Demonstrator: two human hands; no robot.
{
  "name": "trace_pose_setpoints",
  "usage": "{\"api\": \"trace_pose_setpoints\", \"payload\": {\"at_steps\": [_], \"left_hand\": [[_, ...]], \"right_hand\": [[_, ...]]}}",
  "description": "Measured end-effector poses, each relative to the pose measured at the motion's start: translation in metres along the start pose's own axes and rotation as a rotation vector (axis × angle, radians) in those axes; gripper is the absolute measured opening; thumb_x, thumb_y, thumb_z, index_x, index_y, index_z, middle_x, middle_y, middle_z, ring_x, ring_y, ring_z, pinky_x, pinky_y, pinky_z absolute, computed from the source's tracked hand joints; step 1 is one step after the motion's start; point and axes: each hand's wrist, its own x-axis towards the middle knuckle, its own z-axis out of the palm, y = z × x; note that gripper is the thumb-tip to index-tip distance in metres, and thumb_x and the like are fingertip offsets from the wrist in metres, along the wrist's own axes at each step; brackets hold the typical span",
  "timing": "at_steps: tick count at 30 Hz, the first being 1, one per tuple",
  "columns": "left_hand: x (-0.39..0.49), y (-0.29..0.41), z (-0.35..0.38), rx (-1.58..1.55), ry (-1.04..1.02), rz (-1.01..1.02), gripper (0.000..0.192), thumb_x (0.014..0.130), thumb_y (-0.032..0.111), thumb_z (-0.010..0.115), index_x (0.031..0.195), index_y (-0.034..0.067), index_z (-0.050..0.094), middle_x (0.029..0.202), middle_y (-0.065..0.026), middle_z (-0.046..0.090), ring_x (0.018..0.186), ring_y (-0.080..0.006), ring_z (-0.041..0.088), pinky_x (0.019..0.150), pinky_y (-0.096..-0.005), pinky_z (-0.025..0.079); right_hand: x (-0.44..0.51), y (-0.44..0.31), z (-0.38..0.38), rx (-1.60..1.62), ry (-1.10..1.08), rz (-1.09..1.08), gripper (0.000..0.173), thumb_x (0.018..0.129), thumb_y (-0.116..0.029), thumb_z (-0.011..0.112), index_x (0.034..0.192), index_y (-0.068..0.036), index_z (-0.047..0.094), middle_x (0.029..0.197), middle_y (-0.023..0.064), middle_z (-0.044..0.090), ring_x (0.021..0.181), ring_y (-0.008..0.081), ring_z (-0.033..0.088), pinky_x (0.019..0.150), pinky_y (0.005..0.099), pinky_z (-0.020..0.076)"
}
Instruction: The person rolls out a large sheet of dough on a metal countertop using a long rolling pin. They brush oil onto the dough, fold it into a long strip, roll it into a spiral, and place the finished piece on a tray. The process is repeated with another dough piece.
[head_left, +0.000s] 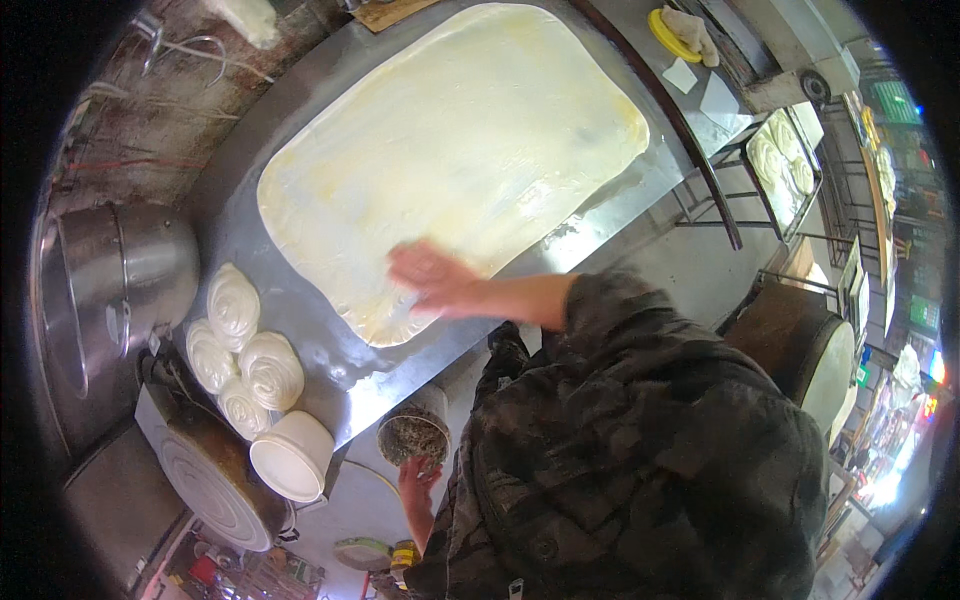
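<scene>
A large, thin sheet of oiled dough (465, 142) is spread over the metal worktable (300, 300). My right hand (435, 281), blurred, is over the near lower part of the sheet with its fingers apart and nothing visible in it. Lower down, my left hand (420, 476) is at the rim of a round tub (414, 431) with dark, grainy contents; whether its fingers hold anything cannot be told. Several coiled dough rounds (271, 371) are grouped at the table's left end, beside a white plastic tub (292, 456).
A big steel pot (124, 285) and a round griddle-like plate (214, 487) are on the left. A dark bar (667, 112) crosses the table's right end. Beyond it, a rack holds a tray of coiled dough (784, 169). A drum with a pale round top (825, 375) stands at right.
</scene>
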Motion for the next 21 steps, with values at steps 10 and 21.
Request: {"api": "trace_pose_setpoints", "payload": {"at_steps": [10, 21], "left_hand": [[-0.035, 0.233, 0.112, 0.192, -0.062, 0.312, 0.036, 0.106, 0.034, 0.056, 0.122, 0.003, 0.062, 0.122, -0.0136, 0.070, 0.086, -0.0250, 0.073, 0.079, -0.0356, 0.058], [0.137, 0.401, 0.275, 0.907, 0.222, 1.071, 0.047, 0.099, 0.019, 0.065, 0.143, 0.002, 0.055, 0.143, -0.0160, 0.060, 0.132, -0.0324, 0.057, 0.109, -0.0409, 0.045]], "right_hand": [[-0.170, 0.267, -0.167, -0.454, 0.267, 0.865, 0.072, 0.103, -0.047, 0.047, 0.162, -0.011, 0.028, 0.169, 0.0193, 0.021, 0.158, 0.0371, 0.015, 0.127, 0.0551, 0.0125], [-0.035, 0.316, -0.199, -0.337, 0.108, 0.607, 0.076, 0.104, -0.050, 0.045, 0.159, -0.001, 0.027, 0.168, 0.0205, 0.020, 0.158, 0.0356, 0.014, 0.127, 0.0516, 0.0126]]}}
